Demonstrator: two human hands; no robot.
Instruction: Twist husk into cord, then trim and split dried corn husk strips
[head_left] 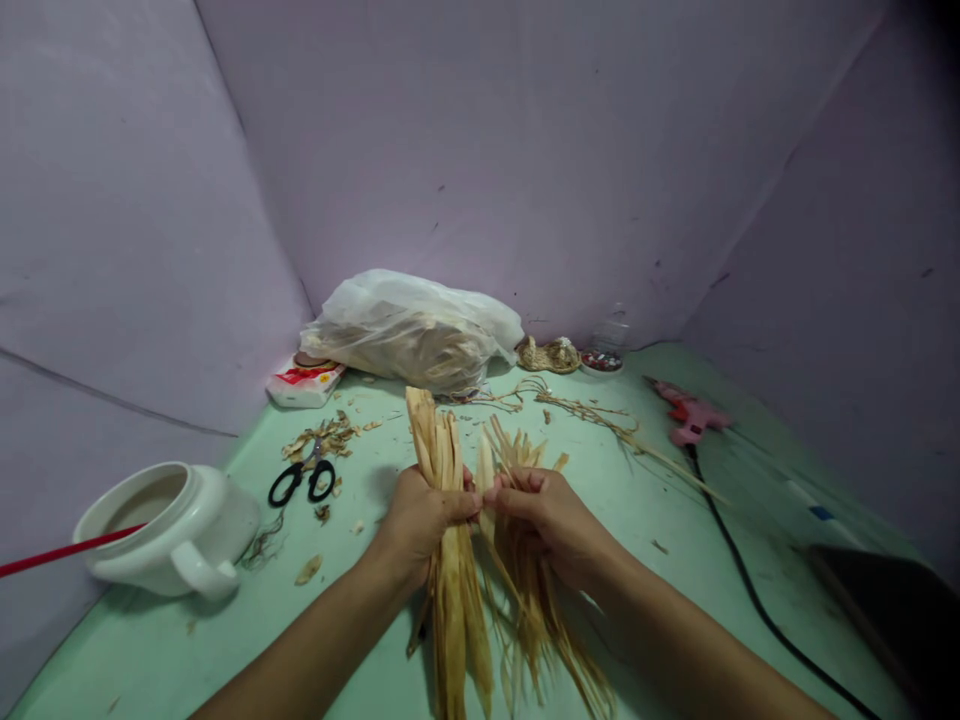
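Observation:
My left hand (424,515) is closed around a bundle of wide, dry tan leaf strips (450,620) that stands up above the fist and hangs down toward me. Close beside it, my right hand (551,520) grips a second bundle of thinner, split strips (536,620), whose frayed ends fan out above the fingers. Between the two hands, thumbs and fingertips nearly meet at a single pale strip (486,465). The palms and some fingers are hidden behind the bundles.
Black-handled scissors (304,482) lie by leaf scraps (330,432) at left, near a white ceramic pot (214,520). A plastic bag (420,325) and braided piece (551,355) sit against the wall. At right are a pink glue gun (694,412), its black cord (739,560) and a dark flat object (885,610).

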